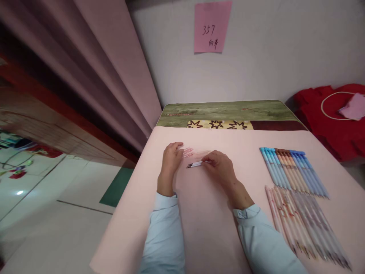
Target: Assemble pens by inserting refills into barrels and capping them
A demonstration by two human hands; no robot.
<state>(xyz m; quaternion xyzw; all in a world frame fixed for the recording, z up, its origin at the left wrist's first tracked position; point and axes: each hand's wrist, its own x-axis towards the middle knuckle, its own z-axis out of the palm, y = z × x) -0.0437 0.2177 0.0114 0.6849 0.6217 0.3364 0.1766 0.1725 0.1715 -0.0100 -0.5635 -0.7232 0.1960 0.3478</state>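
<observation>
On a pink table (205,228), my left hand (171,158) rests with fingers curled over the end of a clear plastic sleeve (196,154) that bears a pink print. My right hand (221,165) pinches two or three thin white pen refills (194,164) with dark tips. The refills point left and lie at the sleeve's mouth. Both sleeves are pale blue.
At the right lie a row of several blue and orange pens (293,171) and, nearer me, a row of several pink and grey pens (302,222). A green patterned cloth (225,110) covers the table's far end. A red bag (330,118) sits at far right; a curtain (94,76) hangs left.
</observation>
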